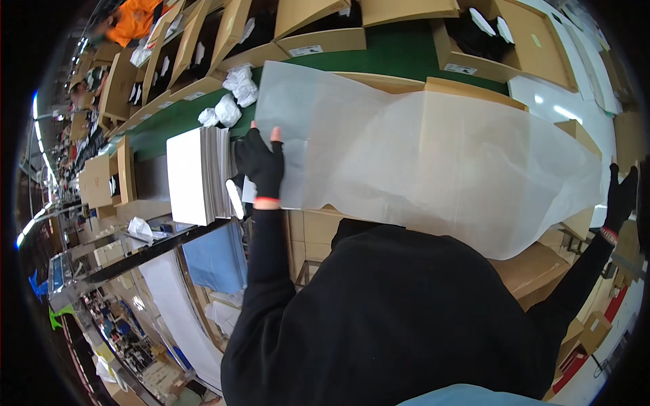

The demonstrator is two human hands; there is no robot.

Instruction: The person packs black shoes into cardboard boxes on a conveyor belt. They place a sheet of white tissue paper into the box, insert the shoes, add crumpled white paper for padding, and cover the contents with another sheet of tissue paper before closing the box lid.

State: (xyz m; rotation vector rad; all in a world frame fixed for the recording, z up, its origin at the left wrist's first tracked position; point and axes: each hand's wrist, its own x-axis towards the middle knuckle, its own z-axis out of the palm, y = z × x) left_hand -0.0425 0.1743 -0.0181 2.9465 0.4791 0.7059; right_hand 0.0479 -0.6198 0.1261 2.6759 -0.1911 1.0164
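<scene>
A large sheet of thin white tissue paper point(433, 155) is stretched wide in front of me, over an open cardboard box point(474, 89). My left hand point(261, 162), in a black fingerless glove, grips the sheet's left edge. My right hand point(621, 196), also gloved in black, holds the sheet's far right end. Just left of my left hand lies a thick stack of white paper sheets point(196, 174) on the work surface.
A green conveyor belt point(399, 51) runs behind with several open cardboard boxes point(501, 34) holding dark items. Crumpled white paper point(240, 84) lies on the belt. A person in orange point(132, 17) works at the far left. Blue sheets point(217, 260) hang below the stack.
</scene>
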